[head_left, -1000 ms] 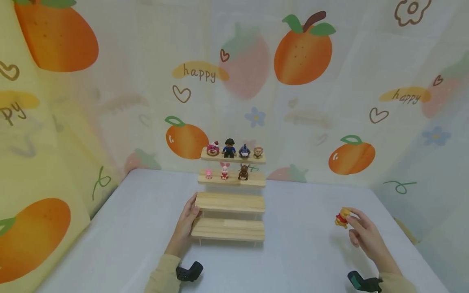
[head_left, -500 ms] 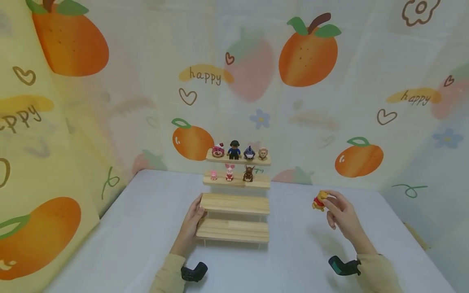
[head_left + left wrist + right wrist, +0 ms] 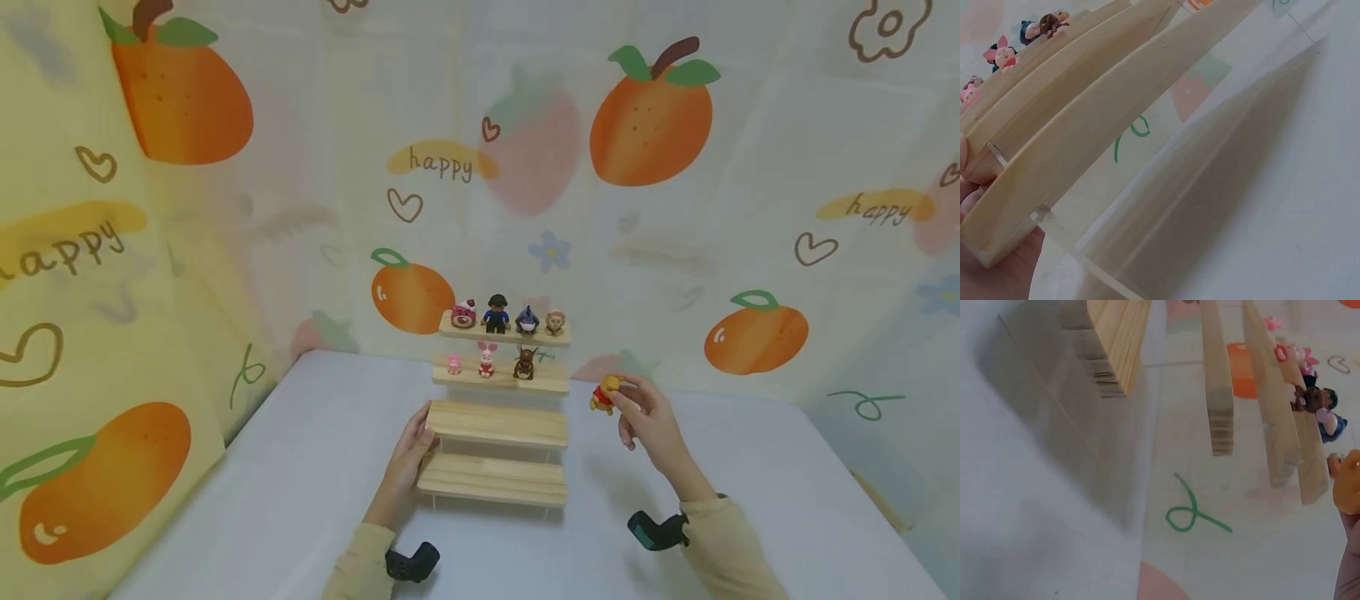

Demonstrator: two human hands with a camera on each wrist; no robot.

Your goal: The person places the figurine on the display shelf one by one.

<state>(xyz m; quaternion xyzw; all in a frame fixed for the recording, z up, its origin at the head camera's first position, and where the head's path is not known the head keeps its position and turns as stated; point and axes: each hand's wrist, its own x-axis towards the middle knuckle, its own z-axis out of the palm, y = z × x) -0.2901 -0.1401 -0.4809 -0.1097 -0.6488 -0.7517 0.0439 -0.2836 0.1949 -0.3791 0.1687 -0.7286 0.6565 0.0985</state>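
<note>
A tiered wooden display shelf (image 3: 495,482) stands on the table with its boards rising in steps. My left hand (image 3: 408,450) grips the left end of its second board from the front; in the left wrist view part of that hand (image 3: 1019,269) shows behind the board ends. My right hand (image 3: 651,423) pinches a yellow bear figurine in a red shirt (image 3: 603,394), held in the air just right of the shelf. In the right wrist view only an orange-yellow part of the figurine (image 3: 1349,487) shows, at the right edge.
On the top board stand a pink bear figurine (image 3: 463,315), a dark-capped figure (image 3: 496,315), a blue donkey (image 3: 527,320) and a pale-faced figure (image 3: 555,322). A small pink figure (image 3: 453,364), a piglet (image 3: 487,361) and a brown kangaroo-like figure (image 3: 524,363) stand below. A printed cloth (image 3: 660,225) hangs behind.
My right hand has carried the bear figurine leftward and slightly up, close to the shelf. My left hand stays on the board end. The head view has turned a little left.
</note>
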